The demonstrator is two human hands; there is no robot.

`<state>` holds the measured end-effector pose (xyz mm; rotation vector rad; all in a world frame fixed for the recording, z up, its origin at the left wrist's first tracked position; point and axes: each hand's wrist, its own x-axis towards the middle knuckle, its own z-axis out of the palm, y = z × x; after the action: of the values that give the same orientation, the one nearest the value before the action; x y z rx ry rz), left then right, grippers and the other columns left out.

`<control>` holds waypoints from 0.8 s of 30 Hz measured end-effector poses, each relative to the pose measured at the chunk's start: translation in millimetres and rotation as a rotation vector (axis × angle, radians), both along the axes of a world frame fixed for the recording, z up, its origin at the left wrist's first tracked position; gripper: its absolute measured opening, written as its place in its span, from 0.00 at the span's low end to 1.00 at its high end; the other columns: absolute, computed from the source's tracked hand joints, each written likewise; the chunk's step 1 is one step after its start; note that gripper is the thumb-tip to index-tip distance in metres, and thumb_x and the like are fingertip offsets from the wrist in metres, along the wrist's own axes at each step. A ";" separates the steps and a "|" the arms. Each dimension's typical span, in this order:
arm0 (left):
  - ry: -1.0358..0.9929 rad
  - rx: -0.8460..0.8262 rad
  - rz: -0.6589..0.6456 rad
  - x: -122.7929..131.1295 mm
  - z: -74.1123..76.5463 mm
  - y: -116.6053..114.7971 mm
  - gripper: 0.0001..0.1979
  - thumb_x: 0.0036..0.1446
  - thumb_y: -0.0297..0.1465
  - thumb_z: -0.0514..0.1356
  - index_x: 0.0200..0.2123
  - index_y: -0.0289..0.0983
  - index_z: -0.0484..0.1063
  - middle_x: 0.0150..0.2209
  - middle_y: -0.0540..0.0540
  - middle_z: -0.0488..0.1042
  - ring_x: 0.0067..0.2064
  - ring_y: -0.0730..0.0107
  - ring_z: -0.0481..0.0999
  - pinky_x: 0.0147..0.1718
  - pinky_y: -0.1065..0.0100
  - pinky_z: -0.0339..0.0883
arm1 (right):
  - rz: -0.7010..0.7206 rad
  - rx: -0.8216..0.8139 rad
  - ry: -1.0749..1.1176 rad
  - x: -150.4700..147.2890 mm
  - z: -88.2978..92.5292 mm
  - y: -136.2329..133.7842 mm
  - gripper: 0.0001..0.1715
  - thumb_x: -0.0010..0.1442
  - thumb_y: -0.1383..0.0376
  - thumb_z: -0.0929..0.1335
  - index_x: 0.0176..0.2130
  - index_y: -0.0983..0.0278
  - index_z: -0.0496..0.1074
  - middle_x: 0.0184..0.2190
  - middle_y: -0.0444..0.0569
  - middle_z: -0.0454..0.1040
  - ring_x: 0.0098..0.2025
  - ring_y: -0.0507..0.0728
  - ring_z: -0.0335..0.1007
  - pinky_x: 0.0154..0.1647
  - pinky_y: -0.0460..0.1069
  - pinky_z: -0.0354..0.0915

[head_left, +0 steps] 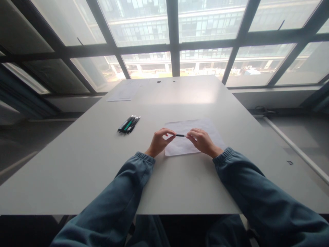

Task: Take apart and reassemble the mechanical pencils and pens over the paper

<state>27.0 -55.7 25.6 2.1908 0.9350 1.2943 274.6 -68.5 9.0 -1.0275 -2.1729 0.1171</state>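
Both hands hold one thin black pen (180, 135) level above a white sheet of paper (205, 128) on the grey table (77, 164). My left hand (159, 141) pinches the pen's left end with curled fingers. My right hand (202, 140) pinches its right end; only a short middle stretch of the pen shows between them. Both wrists rest near the paper's front edge. Blue-grey sleeves cover both arms.
A small bundle of several dark pens (129, 124), one with a green grip, lies on the table to the left of my hands. Another paper sheet (124, 93) lies at the far left. Large windows (174, 34) stand behind the table's far edge.
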 end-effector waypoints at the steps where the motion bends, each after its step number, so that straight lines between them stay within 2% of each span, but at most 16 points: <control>1: 0.000 0.002 -0.001 -0.1 -0.1 0.2 0.02 0.59 0.30 0.67 0.36 0.39 0.80 0.38 0.46 0.82 0.41 0.65 0.79 0.36 0.65 0.71 | -0.002 0.000 -0.005 -0.2 -0.3 0.2 0.13 0.71 0.61 0.65 0.36 0.61 0.74 0.34 0.50 0.76 0.36 0.57 0.68 0.40 0.51 0.61; 5: -0.021 -0.027 -0.013 -0.6 -2.1 1.9 0.07 0.58 0.33 0.68 0.40 0.39 0.79 0.39 0.44 0.82 0.41 0.65 0.79 0.37 0.65 0.72 | -0.010 -0.005 -0.006 -0.6 -0.5 0.5 0.14 0.72 0.60 0.64 0.36 0.61 0.74 0.33 0.50 0.76 0.36 0.57 0.68 0.40 0.50 0.61; 8: -0.081 -0.106 -0.041 -0.7 -4.1 3.3 0.24 0.54 0.39 0.72 0.52 0.39 0.73 0.46 0.41 0.81 0.40 0.66 0.79 0.37 0.66 0.73 | -0.016 -0.002 0.009 -0.8 0.3 0.0 0.15 0.72 0.60 0.64 0.36 0.61 0.74 0.33 0.50 0.75 0.36 0.57 0.68 0.40 0.50 0.61; 10: -0.093 -0.154 -0.029 -0.9 -5.0 3.9 0.30 0.54 0.43 0.71 0.56 0.39 0.69 0.47 0.41 0.80 0.39 0.67 0.79 0.36 0.67 0.73 | -0.024 0.001 0.015 -0.9 1.0 -0.5 0.15 0.72 0.60 0.63 0.36 0.61 0.74 0.33 0.50 0.75 0.35 0.57 0.68 0.40 0.50 0.61; 11: -0.080 -0.166 -0.006 -1.3 -5.4 4.2 0.26 0.57 0.45 0.68 0.54 0.39 0.70 0.45 0.42 0.80 0.38 0.67 0.78 0.36 0.68 0.72 | -0.028 0.003 0.018 -0.9 1.2 -0.8 0.15 0.72 0.60 0.63 0.35 0.61 0.74 0.33 0.50 0.75 0.35 0.57 0.68 0.40 0.50 0.61; 13: -0.023 -0.171 0.045 -2.5 -6.3 4.6 0.20 0.64 0.49 0.58 0.42 0.37 0.75 0.36 0.45 0.79 0.35 0.69 0.77 0.35 0.68 0.69 | -0.034 0.007 0.023 -1.0 1.4 -1.1 0.15 0.72 0.60 0.63 0.35 0.61 0.74 0.32 0.50 0.75 0.35 0.57 0.68 0.40 0.50 0.61; 16: 0.060 -0.192 0.088 -4.4 -7.5 4.5 0.31 0.69 0.51 0.47 0.24 0.36 0.72 0.23 0.48 0.72 0.28 0.70 0.72 0.32 0.68 0.64 | -0.024 0.014 0.027 -1.1 1.3 -1.0 0.15 0.72 0.60 0.63 0.36 0.61 0.74 0.32 0.50 0.75 0.35 0.57 0.68 0.40 0.50 0.62; 19: 0.085 -0.245 0.104 -4.7 -7.0 3.2 0.33 0.68 0.53 0.48 0.20 0.36 0.69 0.19 0.50 0.68 0.24 0.72 0.68 0.29 0.68 0.60 | -0.009 0.014 0.035 -1.2 1.0 -0.9 0.15 0.72 0.59 0.63 0.36 0.61 0.74 0.33 0.50 0.75 0.36 0.57 0.68 0.40 0.51 0.62; 24: 0.099 -0.260 0.089 -2.0 -3.5 0.6 0.31 0.66 0.53 0.51 0.20 0.36 0.69 0.20 0.50 0.69 0.25 0.71 0.68 0.29 0.69 0.60 | 0.004 0.014 0.037 -1.4 0.3 -1.2 0.14 0.72 0.59 0.64 0.37 0.60 0.75 0.33 0.50 0.75 0.36 0.58 0.68 0.41 0.51 0.62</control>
<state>25.0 -55.2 22.1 2.0457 1.1798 1.0430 273.2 -69.7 9.3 -1.0058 -2.1396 0.1211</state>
